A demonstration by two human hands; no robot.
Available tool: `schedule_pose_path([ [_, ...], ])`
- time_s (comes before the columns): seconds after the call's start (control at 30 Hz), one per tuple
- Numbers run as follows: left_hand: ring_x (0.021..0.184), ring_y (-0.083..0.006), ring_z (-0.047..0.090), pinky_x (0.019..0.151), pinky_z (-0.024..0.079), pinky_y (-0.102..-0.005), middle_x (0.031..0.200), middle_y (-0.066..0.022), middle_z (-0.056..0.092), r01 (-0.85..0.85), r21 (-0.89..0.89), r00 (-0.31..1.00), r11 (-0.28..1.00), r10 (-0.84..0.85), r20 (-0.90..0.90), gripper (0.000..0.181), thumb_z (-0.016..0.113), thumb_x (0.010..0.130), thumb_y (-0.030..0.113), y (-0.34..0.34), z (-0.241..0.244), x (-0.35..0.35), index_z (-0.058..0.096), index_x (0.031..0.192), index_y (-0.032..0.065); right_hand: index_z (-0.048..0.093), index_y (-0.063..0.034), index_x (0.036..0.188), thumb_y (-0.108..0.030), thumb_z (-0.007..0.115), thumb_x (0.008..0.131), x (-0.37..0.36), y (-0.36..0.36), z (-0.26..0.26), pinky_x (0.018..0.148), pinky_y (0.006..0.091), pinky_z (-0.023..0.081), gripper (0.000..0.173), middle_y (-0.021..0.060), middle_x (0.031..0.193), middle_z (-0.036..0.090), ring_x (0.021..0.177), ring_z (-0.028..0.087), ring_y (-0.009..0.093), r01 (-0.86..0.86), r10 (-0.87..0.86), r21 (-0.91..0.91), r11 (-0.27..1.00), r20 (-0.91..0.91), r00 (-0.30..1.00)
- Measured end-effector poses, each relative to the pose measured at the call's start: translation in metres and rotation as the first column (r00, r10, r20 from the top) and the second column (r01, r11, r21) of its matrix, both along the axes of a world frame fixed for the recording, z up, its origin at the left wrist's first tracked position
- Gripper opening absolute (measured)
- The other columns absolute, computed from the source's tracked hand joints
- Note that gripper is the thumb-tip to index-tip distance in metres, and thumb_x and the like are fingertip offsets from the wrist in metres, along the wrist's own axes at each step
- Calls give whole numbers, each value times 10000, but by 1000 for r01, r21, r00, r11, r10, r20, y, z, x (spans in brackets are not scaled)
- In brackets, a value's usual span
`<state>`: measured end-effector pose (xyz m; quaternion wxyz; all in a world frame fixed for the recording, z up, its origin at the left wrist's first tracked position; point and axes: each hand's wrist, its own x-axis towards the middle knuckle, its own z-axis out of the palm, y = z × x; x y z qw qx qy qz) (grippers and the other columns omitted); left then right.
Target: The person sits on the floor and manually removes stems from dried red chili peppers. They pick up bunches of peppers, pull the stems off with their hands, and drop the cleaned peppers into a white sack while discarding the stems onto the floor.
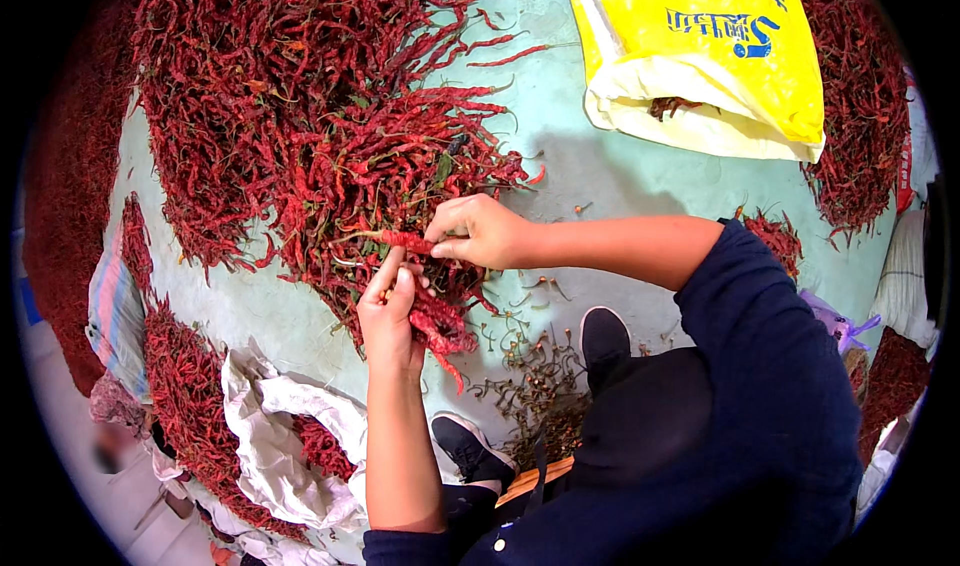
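My left hand holds several dried red chili peppers that hang out on its right side. Just above it, my right hand grips one red chili pepper between thumb and fingers, its pale stem pointing left over my left fingertips. Behind both hands spreads a large pile of dried red chilies on the pale green floor. Loose chili stems lie heaped between my shoes.
An open white woven sack with chilies inside stands at lower left, beside another chili pile. A yellow sack lies at upper right, with more chilies beyond it. A striped sack sits at far left.
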<state>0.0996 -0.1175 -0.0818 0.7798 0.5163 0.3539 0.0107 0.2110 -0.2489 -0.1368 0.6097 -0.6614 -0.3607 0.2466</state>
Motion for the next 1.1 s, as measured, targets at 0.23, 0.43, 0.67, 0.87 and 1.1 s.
schedule_pose_path([
  [0.23,757,-119,553,701,458,-253,860,-43,591,26,20,998,999,-25,-53,162,560,820,50,1,-4,4,568,969,-15,569,2,756,-211,619,762,-13,1,6,592,343,413,219,104,674,526,650,523,247,-190,191,-26,981,148,970],
  [0.43,606,-64,481,580,389,-203,700,12,569,364,202,919,909,-317,-233,40,579,773,-4,-6,-5,-15,615,790,-4,557,5,686,-246,609,775,-19,3,7,503,312,383,271,100,580,513,523,477,164,-68,60,-62,996,-119,991],
  [0.67,639,-52,477,598,379,-199,733,18,576,370,132,909,919,-330,-255,74,563,779,7,-13,-5,-22,625,817,-6,464,-3,598,-131,601,710,-25,3,5,505,338,379,219,94,581,464,528,477,220,-200,203,-42,979,88,975],
  [0.87,633,-65,484,586,389,-210,723,19,558,133,-135,938,982,-169,-302,53,544,782,-4,-19,-13,-32,566,756,35,473,-57,710,-92,560,684,-44,-4,0,500,370,442,97,81,673,466,572,532,267,-166,148,-11,986,513,846],
  [1.1,623,-189,566,593,482,-305,693,-43,562,162,-452,788,877,-391,-476,103,558,820,116,-7,-56,-89,548,784,20,527,-51,758,-151,517,756,-95,-49,-41,523,401,444,100,110,687,491,592,543,298,-115,225,-280,953,404,887],
])
